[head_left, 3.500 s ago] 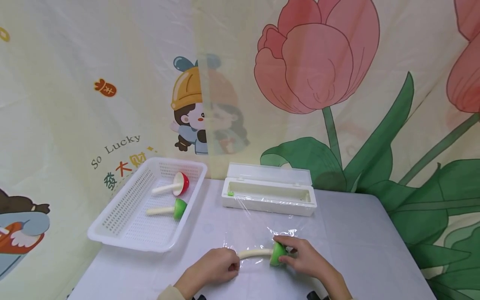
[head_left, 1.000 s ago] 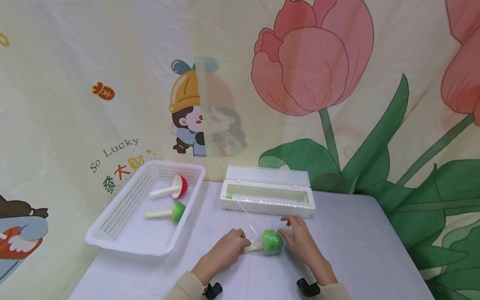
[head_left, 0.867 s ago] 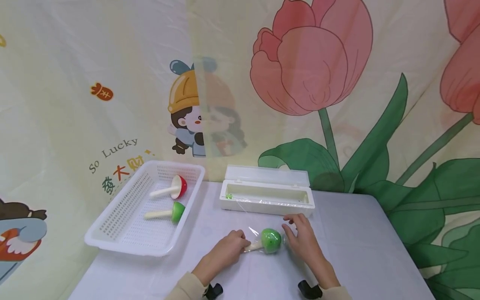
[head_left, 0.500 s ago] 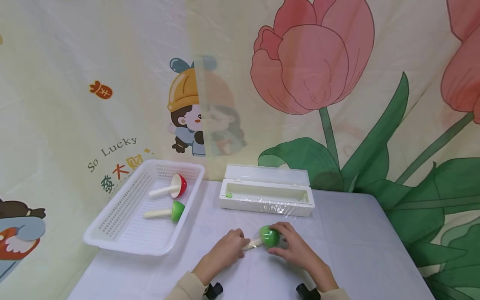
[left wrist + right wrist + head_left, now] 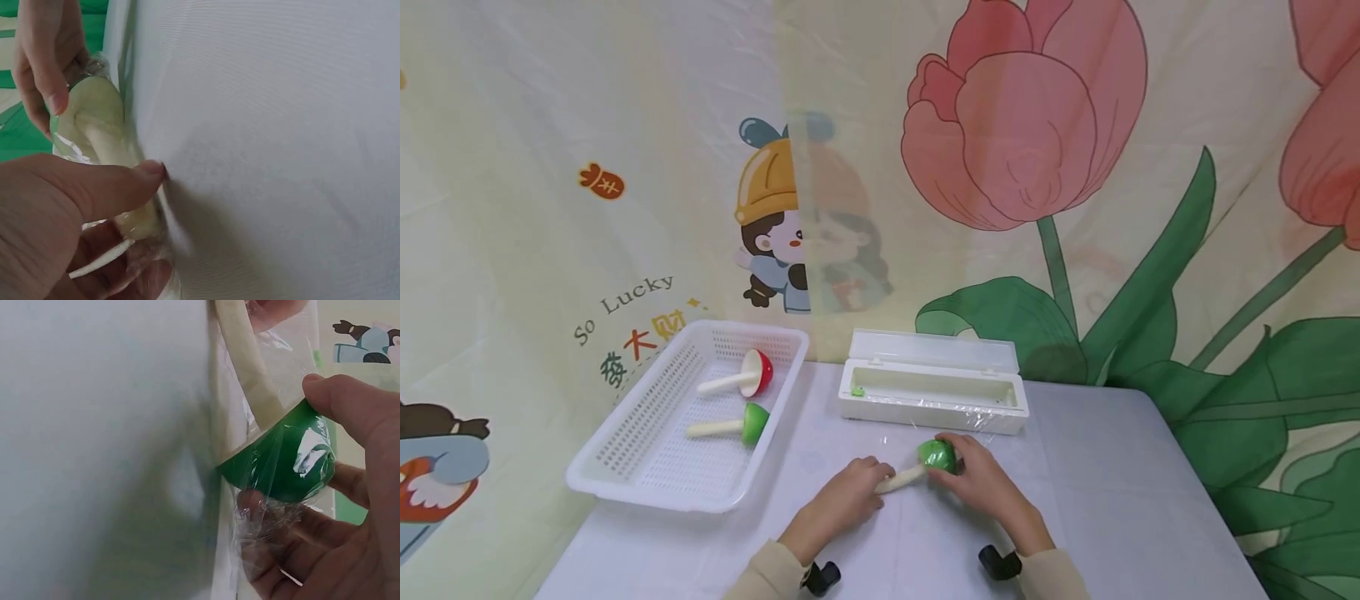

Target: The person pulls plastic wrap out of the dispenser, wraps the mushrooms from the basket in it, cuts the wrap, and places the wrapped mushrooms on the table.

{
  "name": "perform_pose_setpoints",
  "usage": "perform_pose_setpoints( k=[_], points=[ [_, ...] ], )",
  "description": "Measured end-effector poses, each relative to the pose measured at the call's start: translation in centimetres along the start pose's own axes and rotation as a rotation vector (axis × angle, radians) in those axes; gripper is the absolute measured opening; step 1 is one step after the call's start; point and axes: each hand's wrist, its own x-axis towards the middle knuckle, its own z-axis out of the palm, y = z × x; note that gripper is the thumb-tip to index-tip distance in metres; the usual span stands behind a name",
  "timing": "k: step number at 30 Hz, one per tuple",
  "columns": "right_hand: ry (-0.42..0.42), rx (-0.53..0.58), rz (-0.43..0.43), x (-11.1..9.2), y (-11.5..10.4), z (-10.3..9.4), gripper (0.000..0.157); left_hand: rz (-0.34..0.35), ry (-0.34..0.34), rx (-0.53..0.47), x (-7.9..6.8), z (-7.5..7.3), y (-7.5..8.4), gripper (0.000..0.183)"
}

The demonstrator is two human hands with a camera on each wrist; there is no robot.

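Printed cloth hangs behind a table, booth-style.

A mushroom with a glossy green domed cap and pale cream stem is held sideways close to the tabletop, cap angled right and slightly away. Clear film covers the cap, bunching in shiny wrinkles beyond it.

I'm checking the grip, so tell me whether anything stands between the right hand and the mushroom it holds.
Yes: clear film wraps the mushroom, including the green cap where the right hand grips it. Nothing else visible.
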Motion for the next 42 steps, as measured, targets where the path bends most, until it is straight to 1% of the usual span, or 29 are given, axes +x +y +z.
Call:
perform_pose_setpoints(
  k=[3,8,12,14,17,20,24,27,29,31,35,38,40,42],
  points=[
    [-0.003,0.001,0.036,0.4,-0.4,-0.3,0.056,-0.015,0.019,-0.004,-0.1,0.0,-0.2,0.046],
    [-0.003,-0.049,0.070,0.5,-1.0,-1.0,0.053,-0.005,0.023,-0.049,-0.1,0.0,-0.3,0.045],
    [0.023,-0.083,0.096,0.3,-1.3,-1.8,0.052,0.004,0.023,-0.090,0.1,0.0,-0.1,0.043],
    [0.029,-0.087,0.101,0.3,-1.4,-2.1,0.052,0.020,0.029,-0.086,0.2,0.0,0.0,0.041],
    [0.030,-0.086,0.085,0.2,-1.3,-2.5,0.052,0.056,0.050,-0.061,0.2,0.0,0.2,0.038],
    [0.011,-0.080,0.073,0.2,-0.9,-2.3,0.050,0.076,0.076,-0.023,0.2,0.0,0.2,0.036],
    [-0.019,-0.060,0.049,0.2,-0.2,-1.7,0.053,0.059,0.105,0.013,0.0,0.1,0.0,0.037],
    [-0.020,-0.033,0.037,0.4,0.0,-1.4,0.059,0.039,0.150,0.060,0.1,0.0,-0.2,0.036],
    [-0.015,-0.030,0.038,0.7,0.1,-1.3,0.062,0.016,0.181,0.086,0.3,0.0,-0.4,0.033],
    [-0.014,-0.022,0.048,1.1,0.1,-1.1,0.062,-0.009,0.195,0.086,0.7,-0.1,-0.5,0.027],
    [0.018,-0.041,0.067,1.6,-0.2,-0.9,0.063,-0.048,0.173,0.041,1.1,0.0,-0.8,0.018],
    [0.072,-0.109,0.037,1.8,-0.7,-0.8,0.058,-0.051,0.158,0.025,1.2,0.1,-0.9,0.017],
    [0.103,-0.159,0.008,1.9,-1.0,-0.9,0.052,-0.048,0.151,0.016,1.1,0.1,-0.8,0.017],
    [0.118,-0.182,-0.019,1.9,-1.4,-0.9,0.045,-0.054,0.145,0.007,1.1,-0.1,-0.9,0.016]
  ],
)
